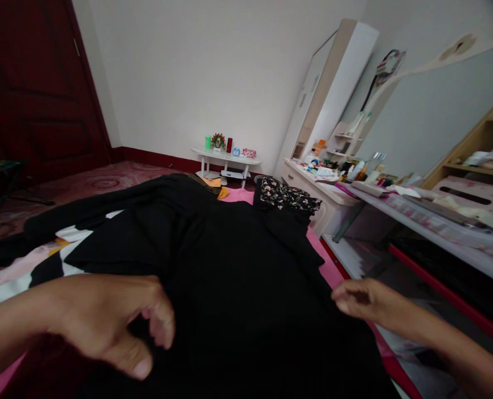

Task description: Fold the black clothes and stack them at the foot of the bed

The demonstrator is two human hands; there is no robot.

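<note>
Before a white wall (196,72) lies a black cloth garment (246,255), left hand (105,316) above, thumb and fingers apart, right hand (373,305) at its edge, pinch unclear.

No text, label, brand, number or sign is legible in the head view. Any print on the bottles (357,169) at right is too small and blurred to read. The small grey marks (303,100) on the front of the tall white cabinet (340,77) cannot be made out as lettering or figures.
</note>
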